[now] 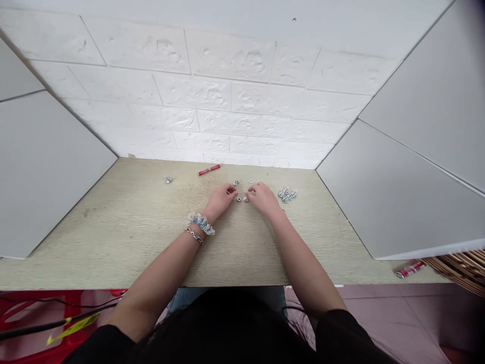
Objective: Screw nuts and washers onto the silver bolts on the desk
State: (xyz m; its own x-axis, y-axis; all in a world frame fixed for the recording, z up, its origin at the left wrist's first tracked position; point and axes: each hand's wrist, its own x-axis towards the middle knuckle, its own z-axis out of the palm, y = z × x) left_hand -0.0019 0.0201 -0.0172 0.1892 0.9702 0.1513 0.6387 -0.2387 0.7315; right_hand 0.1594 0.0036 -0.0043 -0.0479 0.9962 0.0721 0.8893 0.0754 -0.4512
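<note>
My left hand [222, 198] rests over the middle of the table, its fingers bent and a gap showing between thumb and forefinger. Facing it, my right hand [264, 198] has thumb and fingertips drawn together; anything between them is too small to make out. Between the hands lie a small metal nut [239, 199] and another small silvery piece [246, 199], the latter close under my right thumb. Just beyond the fingers are small metal hardware pieces [236, 182] and a flat washer [250, 181]. A pile of several silver bolts [288, 195] lies right of my right hand.
Another small piece of metal hardware [168, 179] lies at the left. A red marker-like stick [208, 170] is near the white brick-pattern wall [212, 91]. Grey panels flank the wooden table [113, 227]. A red cylinder [410, 269] and wicker basket [458, 268] sit at front right.
</note>
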